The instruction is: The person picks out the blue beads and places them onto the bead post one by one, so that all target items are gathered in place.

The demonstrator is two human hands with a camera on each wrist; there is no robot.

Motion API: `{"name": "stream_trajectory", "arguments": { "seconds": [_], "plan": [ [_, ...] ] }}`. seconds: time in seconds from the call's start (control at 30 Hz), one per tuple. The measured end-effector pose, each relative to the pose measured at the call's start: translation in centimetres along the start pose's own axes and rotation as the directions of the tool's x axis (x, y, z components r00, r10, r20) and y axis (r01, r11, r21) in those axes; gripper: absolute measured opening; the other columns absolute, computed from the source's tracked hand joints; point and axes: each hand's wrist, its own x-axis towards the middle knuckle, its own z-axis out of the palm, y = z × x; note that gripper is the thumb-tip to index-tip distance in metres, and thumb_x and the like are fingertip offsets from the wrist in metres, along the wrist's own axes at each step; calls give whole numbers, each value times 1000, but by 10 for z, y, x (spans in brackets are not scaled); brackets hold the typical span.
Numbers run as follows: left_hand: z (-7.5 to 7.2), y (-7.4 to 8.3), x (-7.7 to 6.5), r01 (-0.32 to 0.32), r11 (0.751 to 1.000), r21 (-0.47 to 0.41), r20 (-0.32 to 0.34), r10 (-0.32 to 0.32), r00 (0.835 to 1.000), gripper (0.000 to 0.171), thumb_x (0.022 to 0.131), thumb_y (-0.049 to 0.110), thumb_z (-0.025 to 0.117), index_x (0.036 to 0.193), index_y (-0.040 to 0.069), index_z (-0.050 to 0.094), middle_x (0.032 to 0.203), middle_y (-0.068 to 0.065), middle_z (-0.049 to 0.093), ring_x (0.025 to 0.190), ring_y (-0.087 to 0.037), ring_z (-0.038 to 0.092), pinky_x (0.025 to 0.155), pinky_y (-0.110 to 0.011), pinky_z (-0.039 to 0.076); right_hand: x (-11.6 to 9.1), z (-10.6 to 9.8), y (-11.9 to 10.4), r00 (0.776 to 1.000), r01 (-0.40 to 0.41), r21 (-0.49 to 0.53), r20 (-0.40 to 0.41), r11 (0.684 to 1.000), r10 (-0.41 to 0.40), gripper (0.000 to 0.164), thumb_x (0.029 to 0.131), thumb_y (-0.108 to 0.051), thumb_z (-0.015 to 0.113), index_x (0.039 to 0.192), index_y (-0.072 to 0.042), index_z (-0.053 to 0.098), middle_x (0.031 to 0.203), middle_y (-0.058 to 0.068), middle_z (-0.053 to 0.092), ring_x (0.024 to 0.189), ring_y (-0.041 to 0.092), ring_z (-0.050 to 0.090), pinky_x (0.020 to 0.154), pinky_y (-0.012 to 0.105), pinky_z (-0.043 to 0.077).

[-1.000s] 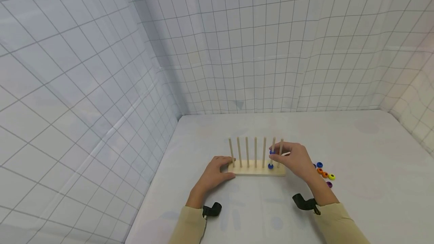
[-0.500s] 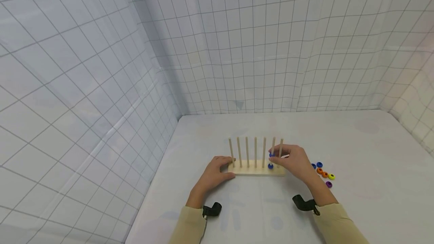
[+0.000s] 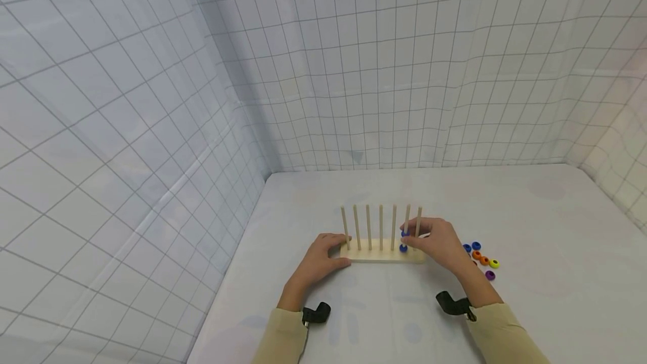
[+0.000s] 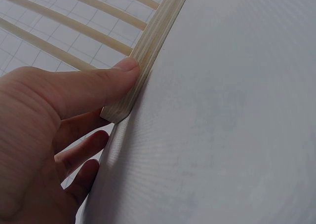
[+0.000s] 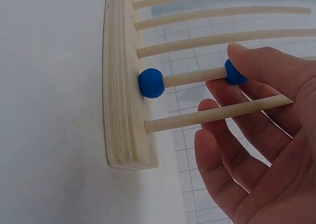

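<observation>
A wooden peg rack (image 3: 374,259) with several upright pegs lies across the table ahead of me. My left hand (image 3: 318,260) grips its left end, the thumb along the front edge and the fingers around the far side. With thumb and fingers, my right hand (image 3: 441,244) pinches a blue bead (image 5: 234,74) that is threaded on the second peg from the right, partway up. Below it, another blue bead (image 5: 151,83) sits on the same peg, down against the base. The rightmost peg (image 5: 212,115) passes between my right palm and the beads, bare of any bead.
Several loose beads lie right of the rack: blue (image 3: 477,245), orange (image 3: 484,260), yellow (image 3: 494,263) and purple (image 3: 490,275). A white cloth covers the table (image 3: 374,319), and grid-patterned sheets (image 3: 364,72) rise behind and at the sides.
My right hand has slid the pinched blue bead a little down the peg toward the lower bead. The left hand and the rack have stayed put.
</observation>
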Motion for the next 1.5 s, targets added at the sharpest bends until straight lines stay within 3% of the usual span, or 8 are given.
{"name": "stream_trajectory", "arguments": {
  "seconds": [1.5],
  "plan": [
    [-1,0,-2,-6,1000,12,-10,6,1000,57,85,34,82,136,17,64,136,0,60,131,-22,47,109,-48,38,3,12,10,996,-61,-55,65,997,64,14,82,-24,85,94,-23,76,86,-7,69,87,17,62,74,36,49]
  ]
}}
